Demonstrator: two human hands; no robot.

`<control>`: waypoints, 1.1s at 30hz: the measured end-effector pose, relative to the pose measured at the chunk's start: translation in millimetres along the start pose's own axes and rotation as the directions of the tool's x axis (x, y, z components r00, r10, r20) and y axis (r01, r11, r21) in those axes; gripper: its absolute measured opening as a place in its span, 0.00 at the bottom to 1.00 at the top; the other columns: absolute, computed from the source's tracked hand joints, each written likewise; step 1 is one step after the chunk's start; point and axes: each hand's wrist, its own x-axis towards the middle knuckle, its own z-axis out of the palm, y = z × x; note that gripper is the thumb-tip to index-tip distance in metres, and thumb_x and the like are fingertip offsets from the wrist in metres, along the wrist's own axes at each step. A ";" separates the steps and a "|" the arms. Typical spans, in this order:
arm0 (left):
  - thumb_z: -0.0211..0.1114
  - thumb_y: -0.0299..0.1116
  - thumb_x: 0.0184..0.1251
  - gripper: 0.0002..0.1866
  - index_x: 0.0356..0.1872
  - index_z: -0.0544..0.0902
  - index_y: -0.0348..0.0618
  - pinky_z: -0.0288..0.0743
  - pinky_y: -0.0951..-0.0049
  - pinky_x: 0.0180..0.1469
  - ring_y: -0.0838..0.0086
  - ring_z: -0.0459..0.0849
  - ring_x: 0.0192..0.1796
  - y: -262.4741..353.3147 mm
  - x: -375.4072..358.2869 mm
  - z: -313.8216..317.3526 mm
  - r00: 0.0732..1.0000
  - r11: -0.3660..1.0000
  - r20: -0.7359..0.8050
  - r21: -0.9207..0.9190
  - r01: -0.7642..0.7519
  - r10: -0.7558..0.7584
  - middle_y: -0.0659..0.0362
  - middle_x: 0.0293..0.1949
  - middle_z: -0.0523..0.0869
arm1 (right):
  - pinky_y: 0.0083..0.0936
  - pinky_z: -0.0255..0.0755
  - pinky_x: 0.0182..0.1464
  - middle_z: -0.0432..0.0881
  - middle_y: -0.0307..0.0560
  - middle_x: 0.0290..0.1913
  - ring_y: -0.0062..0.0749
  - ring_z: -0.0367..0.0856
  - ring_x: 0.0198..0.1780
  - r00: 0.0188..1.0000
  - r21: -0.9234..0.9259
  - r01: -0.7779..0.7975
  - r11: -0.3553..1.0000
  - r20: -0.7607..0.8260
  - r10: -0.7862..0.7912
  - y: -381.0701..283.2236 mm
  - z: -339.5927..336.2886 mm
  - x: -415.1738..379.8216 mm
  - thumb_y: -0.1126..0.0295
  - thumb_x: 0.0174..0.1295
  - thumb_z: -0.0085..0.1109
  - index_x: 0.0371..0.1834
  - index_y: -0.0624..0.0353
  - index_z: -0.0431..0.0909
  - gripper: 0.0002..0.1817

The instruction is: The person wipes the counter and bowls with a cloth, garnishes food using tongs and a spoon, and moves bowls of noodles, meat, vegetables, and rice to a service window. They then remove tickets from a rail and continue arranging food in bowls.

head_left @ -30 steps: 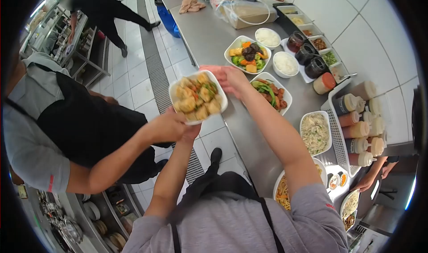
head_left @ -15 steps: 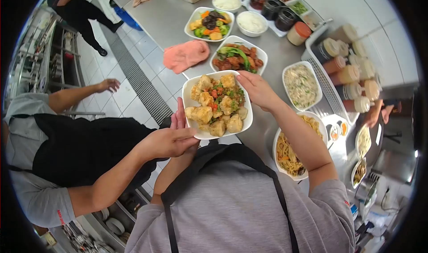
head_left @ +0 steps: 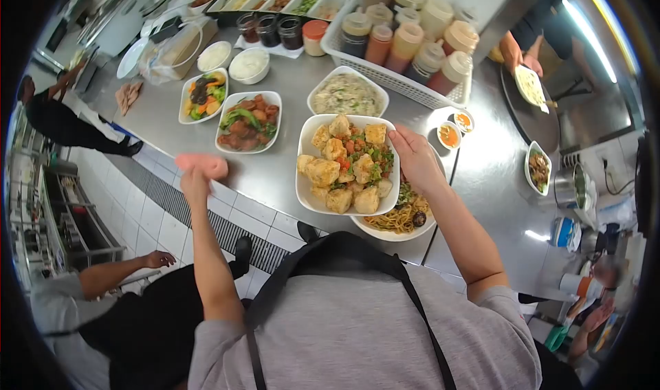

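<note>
My right hand (head_left: 414,158) grips the right rim of a white bowl (head_left: 349,166) of golden fried cubes with chopped greens and red bits, held up above the counter. Beneath it, a larger plate of noodles (head_left: 399,215) is partly covered. My left hand (head_left: 196,182) is closed on a pink cloth (head_left: 202,164) at the counter's front edge. Behind the held bowl sits a white dish of fried rice (head_left: 347,96). A bowl of glazed meat with greens (head_left: 249,122) and a bowl of mixed vegetables (head_left: 204,96) stand to the left.
Two white rice bowls (head_left: 249,65), dark jars (head_left: 290,32) and a basket of sauce bottles (head_left: 405,43) line the back. Two small sauce cups (head_left: 449,136) are at the right. A co-worker in a black apron (head_left: 168,321) stands at left; another person's hands hold a plate (head_left: 531,86).
My left hand has left the bowl and taken hold of the pink cloth. A co-worker's hand no longer touches the bowl. The view has turned toward the right.
</note>
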 end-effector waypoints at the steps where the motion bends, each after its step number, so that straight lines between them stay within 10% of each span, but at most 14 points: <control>1: 0.44 0.39 0.61 0.18 0.38 0.77 0.36 0.72 0.65 0.34 0.62 0.80 0.32 -5.5 -15.8 -4.2 0.991 0.957 0.036 -0.259 0.131 -0.126 0.52 0.35 0.81 | 0.23 0.66 0.41 0.78 0.50 0.33 0.26 0.73 0.35 1.000 0.009 -0.003 1.000 -0.017 0.003 5.3 -4.2 -1.5 0.64 0.64 0.42 0.44 0.65 0.72 0.16; 3: 0.42 0.40 0.63 0.20 0.42 0.75 0.32 0.74 0.69 0.39 0.67 0.80 0.36 13.5 -71.3 1.0 0.942 0.583 0.240 -0.740 0.335 -0.236 0.52 0.38 0.80 | 0.25 0.66 0.42 0.79 0.51 0.34 0.29 0.74 0.36 0.999 0.098 0.039 0.994 -0.034 -0.035 24.3 -6.7 -5.2 0.64 0.64 0.42 0.44 0.65 0.72 0.16; 5: 0.45 0.41 0.64 0.22 0.49 0.71 0.33 0.73 0.69 0.47 0.65 0.78 0.43 100.6 -135.1 -0.6 0.881 0.366 0.466 -0.807 0.463 -0.086 0.50 0.44 0.78 | 0.28 0.67 0.43 0.78 0.55 0.35 0.38 0.76 0.38 0.993 0.064 0.104 0.993 -0.058 -0.100 28.2 -3.9 -8.9 0.64 0.63 0.41 0.44 0.65 0.72 0.16; 9: 0.45 0.44 0.64 0.26 0.57 0.63 0.34 0.68 0.66 0.54 0.63 0.73 0.53 122.6 -196.4 43.0 0.729 0.196 0.677 -0.705 0.682 -0.102 0.50 0.54 0.71 | 0.34 0.67 0.41 0.77 0.60 0.34 0.50 0.76 0.39 0.963 -0.178 0.269 0.946 0.063 -0.262 21.7 9.2 -26.0 0.64 0.63 0.40 0.41 0.64 0.73 0.15; 17: 0.45 0.48 0.63 0.29 0.57 0.62 0.34 0.65 0.62 0.57 0.61 0.72 0.53 181.8 -261.4 44.2 0.547 -0.252 0.723 -0.487 0.837 0.421 0.46 0.52 0.71 | 0.26 0.67 0.38 0.75 0.44 0.26 0.23 0.70 0.31 0.975 0.177 0.104 0.979 0.178 -0.135 49.6 -11.9 -56.3 0.64 0.63 0.43 0.35 0.64 0.73 0.13; 19: 0.41 0.50 0.62 0.27 0.50 0.67 0.36 0.71 0.64 0.48 0.57 0.74 0.48 150.0 -253.9 35.0 0.808 0.154 0.579 -0.813 0.561 0.113 0.49 0.47 0.75 | 0.25 0.67 0.39 0.77 0.44 0.30 0.22 0.72 0.33 0.999 0.205 0.030 0.978 0.024 -0.036 54.2 -48.4 -67.3 0.63 0.62 0.44 0.38 0.63 0.74 0.14; 22: 0.42 0.50 0.62 0.25 0.46 0.69 0.36 0.74 0.66 0.43 0.61 0.76 0.43 147.8 -226.3 33.6 0.877 0.216 0.372 -0.924 0.316 0.306 0.49 0.43 0.76 | 0.21 0.71 0.38 0.79 0.45 0.35 0.24 0.76 0.36 0.948 0.398 0.051 0.916 -0.307 0.081 100.1 -107.8 -63.9 0.64 0.62 0.44 0.41 0.67 0.74 0.16; 23: 0.42 0.50 0.63 0.24 0.43 0.70 0.36 0.74 0.69 0.40 0.64 0.76 0.39 171.3 -219.7 30.9 0.959 0.307 0.280 -0.916 0.258 0.031 0.50 0.38 0.77 | 0.20 0.72 0.37 0.78 0.46 0.36 0.25 0.76 0.36 0.934 0.413 0.037 0.910 -0.338 0.116 100.5 -133.8 -70.6 0.64 0.62 0.43 0.41 0.68 0.74 0.17; 24: 0.42 0.50 0.63 0.23 0.41 0.70 0.36 0.74 0.72 0.37 0.67 0.77 0.34 184.5 -216.3 29.4 0.963 0.405 0.131 -0.888 0.219 -0.234 0.51 0.34 0.77 | 0.19 0.74 0.36 0.78 0.46 0.37 0.25 0.77 0.36 0.919 0.427 0.026 0.904 -0.366 0.147 101.3 -160.3 -78.6 0.63 0.62 0.43 0.41 0.69 0.73 0.17; 27: 0.44 0.46 0.64 0.19 0.37 0.70 0.37 0.72 0.77 0.32 0.72 0.75 0.27 150.4 -176.2 44.7 0.975 0.712 -0.088 -0.697 0.086 -0.204 0.55 0.28 0.77 | 0.23 0.78 0.26 0.77 0.46 0.37 0.26 0.79 0.32 0.808 0.474 0.171 0.864 -0.569 0.152 151.2 -215.1 -74.7 0.65 0.64 0.38 0.48 0.66 0.68 0.17; 33: 0.51 0.37 0.63 0.12 0.37 0.70 0.38 0.69 0.78 0.28 0.73 0.76 0.27 130.7 -138.6 113.1 0.953 0.825 -0.270 -0.563 -0.041 -0.137 0.54 0.27 0.78 | 0.23 0.76 0.19 0.75 0.42 0.28 0.23 0.76 0.23 0.515 0.359 0.175 0.917 -0.827 0.226 235.1 -268.4 -53.1 0.67 0.64 0.37 0.36 0.63 0.71 0.13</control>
